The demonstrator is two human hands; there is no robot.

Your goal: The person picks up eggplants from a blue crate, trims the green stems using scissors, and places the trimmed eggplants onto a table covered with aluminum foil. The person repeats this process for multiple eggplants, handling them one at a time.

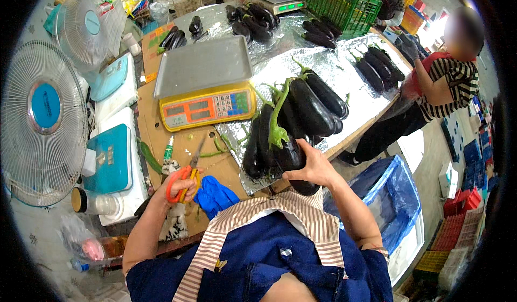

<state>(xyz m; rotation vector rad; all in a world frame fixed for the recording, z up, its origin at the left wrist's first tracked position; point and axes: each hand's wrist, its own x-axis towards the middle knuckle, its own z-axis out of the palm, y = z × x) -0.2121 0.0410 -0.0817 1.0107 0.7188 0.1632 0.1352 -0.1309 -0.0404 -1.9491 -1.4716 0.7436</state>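
Head view, left hand (pixel 180 186) gripping orange scissors (pixel 183 181), right hand (pixel 312 167) clasping an eggplant (pixel 285 154) by the pile.

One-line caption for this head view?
Left hand grips orange scissors; right hand holds an eggplant beside a yellow scale.

Foil-covered table (pixel 344 70) (daylit) beside white fans (pixel 43 121) and stacked crates (pixel 458 237).

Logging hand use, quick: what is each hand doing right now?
Left hand: closed on orange-handled scissors.
Right hand: closed around a dark eggplant at the table edge.
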